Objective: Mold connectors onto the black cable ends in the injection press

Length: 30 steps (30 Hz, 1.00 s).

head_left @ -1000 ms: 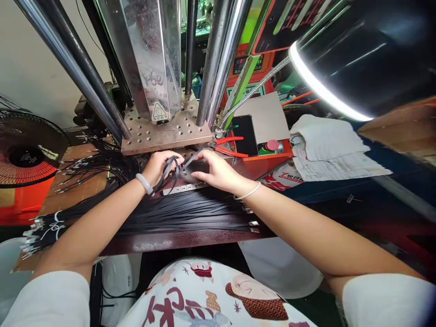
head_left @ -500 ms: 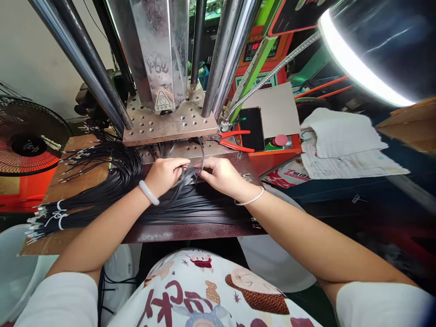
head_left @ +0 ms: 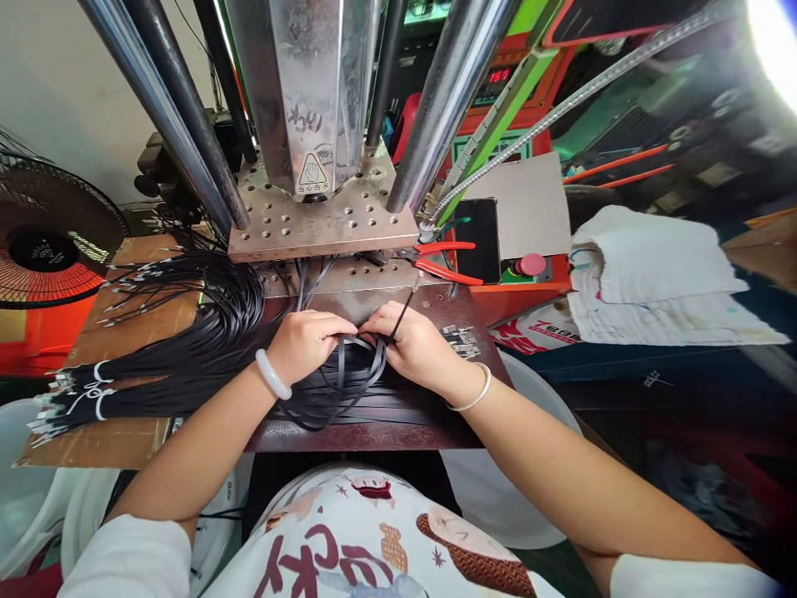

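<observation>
My left hand (head_left: pixel 310 340) and my right hand (head_left: pixel 411 339) meet in front of the press, fingertips nearly touching. Both are closed in a pinch on a looped black flat cable (head_left: pixel 378 359). One thin dark end of it sticks up past my right fingers. Below my hands, more black cables (head_left: pixel 349 399) lie side by side along the dark red bench edge. Metal connector ends (head_left: pixel 461 340) show just right of my right hand. Left of my left hand, a thick bunch of cables (head_left: pixel 233 307) curves over cardboard. My fingers hide the exact spot of the grip.
Above my hands stands the press's drilled metal plate (head_left: pixel 324 237) between steel columns. Red-handled pliers (head_left: pixel 448 264) lie on its right side, near a phone-like black slab (head_left: pixel 476 237) and a red button (head_left: pixel 531 264). Tied cable bundles (head_left: pixel 134 400), a fan (head_left: pixel 46 249) and white cloths (head_left: pixel 666 257) flank the bench.
The cable is now gathered into a rounder loop, with one end standing up at my right hand. My hands sit closer together, and the view has shifted slightly.
</observation>
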Each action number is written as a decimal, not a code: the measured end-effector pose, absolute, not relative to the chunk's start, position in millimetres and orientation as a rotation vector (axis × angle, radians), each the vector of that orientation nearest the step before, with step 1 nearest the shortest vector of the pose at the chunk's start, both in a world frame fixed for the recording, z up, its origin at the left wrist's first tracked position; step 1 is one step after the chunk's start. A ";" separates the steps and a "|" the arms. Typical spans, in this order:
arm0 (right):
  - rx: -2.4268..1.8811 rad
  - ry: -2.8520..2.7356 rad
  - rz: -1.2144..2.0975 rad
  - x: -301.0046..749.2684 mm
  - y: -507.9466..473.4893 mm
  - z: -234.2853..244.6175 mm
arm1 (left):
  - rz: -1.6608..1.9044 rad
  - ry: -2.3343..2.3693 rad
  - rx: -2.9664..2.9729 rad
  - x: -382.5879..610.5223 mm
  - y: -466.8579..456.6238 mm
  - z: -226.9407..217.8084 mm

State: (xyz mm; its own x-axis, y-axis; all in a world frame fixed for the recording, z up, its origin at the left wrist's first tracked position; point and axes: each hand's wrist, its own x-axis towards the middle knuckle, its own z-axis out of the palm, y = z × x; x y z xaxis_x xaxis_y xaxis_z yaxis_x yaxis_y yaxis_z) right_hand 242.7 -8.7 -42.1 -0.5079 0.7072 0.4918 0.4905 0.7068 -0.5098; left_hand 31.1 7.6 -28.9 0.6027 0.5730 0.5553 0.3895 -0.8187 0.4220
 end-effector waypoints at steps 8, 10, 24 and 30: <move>-0.877 -2.195 0.267 236.6 -15.5 -41.3 | 1.037 0.743 2.789 33.9 0.9 -24.5; -0.877 -2.210 0.262 236.4 -15.1 -42.5 | 0.982 0.729 2.847 35.7 0.1 -23.3; -0.900 -2.379 0.010 236.1 -18.6 -44.1 | 0.682 0.326 3.439 -11.0 -1.9 13.1; -0.994 -2.359 0.258 235.7 -19.9 -38.5 | 0.453 1.054 3.448 -4.0 5.3 9.2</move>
